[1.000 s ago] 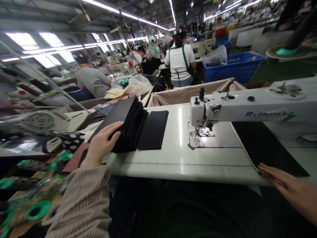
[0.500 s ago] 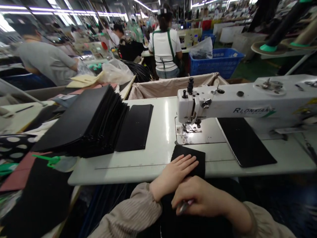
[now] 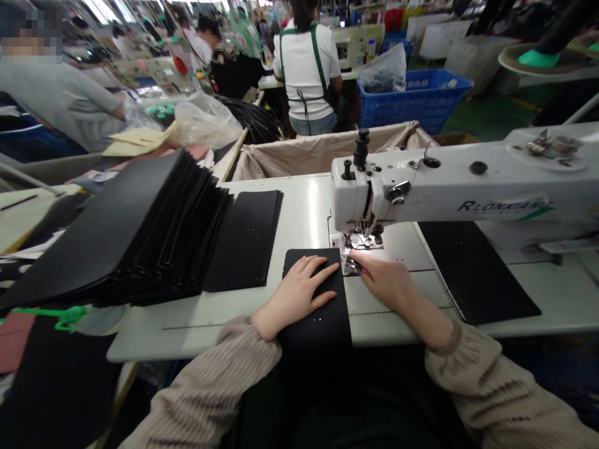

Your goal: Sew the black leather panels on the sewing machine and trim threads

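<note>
My left hand point(image 3: 302, 290) lies flat with fingers spread on a black panel point(image 3: 313, 330), whose near end hangs over the table's front edge. The panel's far edge lies just left of the needle plate. Beside the presser foot point(image 3: 362, 239) of the white sewing machine point(image 3: 421, 187), my right hand point(image 3: 386, 280) is closed. It holds a small shiny metal tool point(image 3: 354, 264), mostly hidden by the fingers, so its kind is unclear. Another black panel point(image 3: 477, 271) rests under the machine arm, to the right.
A tall stack of black panels point(image 3: 116, 218) stands on the left, with a lower pile point(image 3: 246, 240) beside it. Behind the table is a cloth-lined bin point(image 3: 290, 156). Farther back are a blue basket point(image 3: 412, 96) and a person in a white shirt point(image 3: 306, 68).
The black panel has moved up onto the table and left, under my left hand. My right hand has gone from the front edge forward to the presser foot, with the metal tool.
</note>
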A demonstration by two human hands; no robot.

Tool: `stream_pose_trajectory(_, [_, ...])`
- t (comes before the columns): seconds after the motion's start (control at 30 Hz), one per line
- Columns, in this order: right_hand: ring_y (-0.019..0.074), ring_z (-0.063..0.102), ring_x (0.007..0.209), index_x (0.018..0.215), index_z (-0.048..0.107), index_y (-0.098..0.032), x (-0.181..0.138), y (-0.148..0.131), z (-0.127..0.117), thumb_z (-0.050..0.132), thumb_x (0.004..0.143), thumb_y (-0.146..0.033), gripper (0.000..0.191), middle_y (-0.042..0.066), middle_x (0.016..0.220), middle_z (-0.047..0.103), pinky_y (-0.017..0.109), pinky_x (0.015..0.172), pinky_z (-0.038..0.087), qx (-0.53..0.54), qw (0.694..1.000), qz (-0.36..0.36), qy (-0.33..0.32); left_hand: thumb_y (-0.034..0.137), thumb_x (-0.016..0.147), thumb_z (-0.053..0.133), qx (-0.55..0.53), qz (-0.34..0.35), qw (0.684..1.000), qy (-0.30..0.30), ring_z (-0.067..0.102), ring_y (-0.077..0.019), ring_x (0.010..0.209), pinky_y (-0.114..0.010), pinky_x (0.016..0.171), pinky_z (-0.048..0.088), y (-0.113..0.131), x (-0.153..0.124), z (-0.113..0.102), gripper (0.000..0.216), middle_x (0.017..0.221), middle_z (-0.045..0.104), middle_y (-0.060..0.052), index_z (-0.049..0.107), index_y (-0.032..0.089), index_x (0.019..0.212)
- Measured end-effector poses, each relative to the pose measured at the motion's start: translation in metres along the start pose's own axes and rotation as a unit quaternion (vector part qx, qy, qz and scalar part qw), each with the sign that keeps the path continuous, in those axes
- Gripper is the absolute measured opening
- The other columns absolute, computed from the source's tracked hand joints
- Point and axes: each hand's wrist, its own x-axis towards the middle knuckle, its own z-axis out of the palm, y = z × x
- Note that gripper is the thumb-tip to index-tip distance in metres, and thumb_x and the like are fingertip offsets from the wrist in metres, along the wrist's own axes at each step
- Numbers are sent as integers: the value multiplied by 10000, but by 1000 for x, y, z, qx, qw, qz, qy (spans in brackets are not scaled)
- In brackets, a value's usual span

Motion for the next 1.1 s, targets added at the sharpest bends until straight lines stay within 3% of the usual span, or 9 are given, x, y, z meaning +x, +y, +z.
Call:
stream_pose_trajectory(0.23, [203,657,1110,1443,467,-274,-11,7,6,451,950,-228,496,9,1466,527,310,820,551,9,1000,16,9,509,956,524,-27,13,1000,5,274,-267,1479,-491,1216,244,8,28,11,589,1585,342,-56,406,272,1482])
stream_pose_trajectory(0.53, [192,680,1040,1440,475,-310,-8,8,7,468,946,-242,499,-37,1480,509,310,727,560,-9,1000,2,3,509,940,551,-50,10,999,9,232,-247,1498,-488,1236,184,9,30,14,606,1595,323,-45,407,270,1478])
stream_pose_trajectory(0.83, [196,692,997,1449,481,-298,-8,7,6,454,948,-259,504,21,1471,521,308,714,570,-19,1000,0,-1,487,932,574,-65,9,998,20,261,-250,1488,-487,1230,190,10,31,13,600,1575,363,-60,419,245,1458])
stream_pose_trajectory(1.1, [187,700,931,1458,464,-297,-6,5,6,454,950,-264,509,10,1476,517,286,643,544,-42,999,2,-4,485,929,579,-62,3,998,23,278,-253,1481,-481,1226,195,7,35,13,571,1569,372,-63,451,246,1431])
